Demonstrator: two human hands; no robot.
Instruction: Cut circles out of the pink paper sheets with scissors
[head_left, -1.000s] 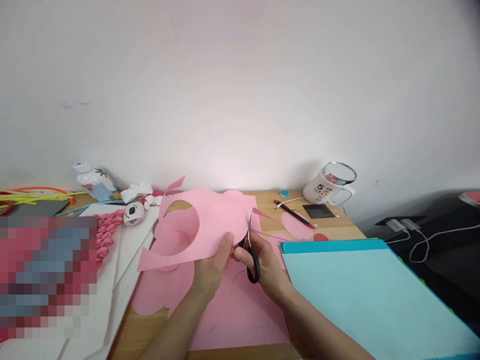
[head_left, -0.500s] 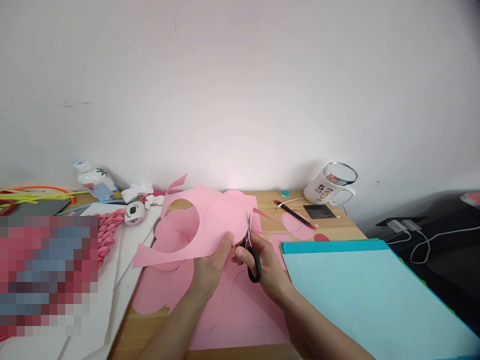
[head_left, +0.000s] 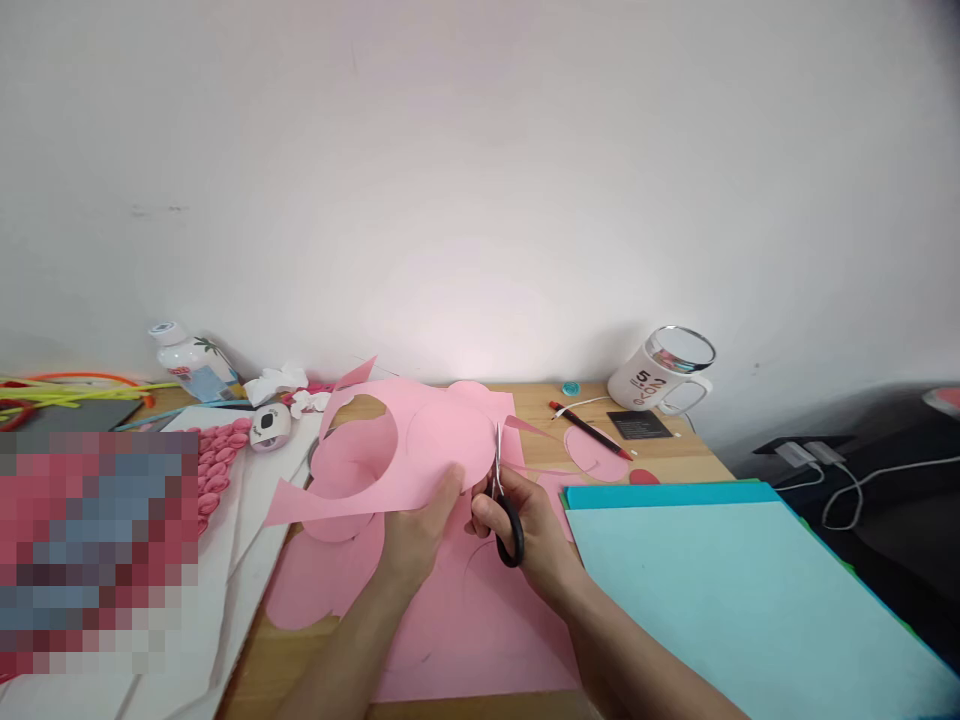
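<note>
My left hand point(head_left: 420, 535) pinches the near edge of a pink paper sheet point(head_left: 420, 445) that has a round hole cut in it and a pencilled circle beside the hole. My right hand point(head_left: 529, 530) grips black-handled scissors point(head_left: 504, 500), fingers through the loops. The blades point up and away and bite into the sheet's right edge along the drawn circle. The sheet is held just above another pink sheet point(head_left: 480, 620) lying flat on the wooden desk point(head_left: 675, 462).
A stack of teal paper point(head_left: 735, 590) lies right of my hands. A white mug point(head_left: 656, 375), a red pencil point(head_left: 589, 428), a pink cut-out disc point(head_left: 592, 450) and a dark card point(head_left: 637, 423) sit behind it. At left stand a bottle point(head_left: 187, 365), a white punch point(head_left: 268, 426) and pipe cleaners point(head_left: 75, 390).
The pink sheet's left side has dipped and turned slightly in my left hand. The scissors have crept a little further along the circle.
</note>
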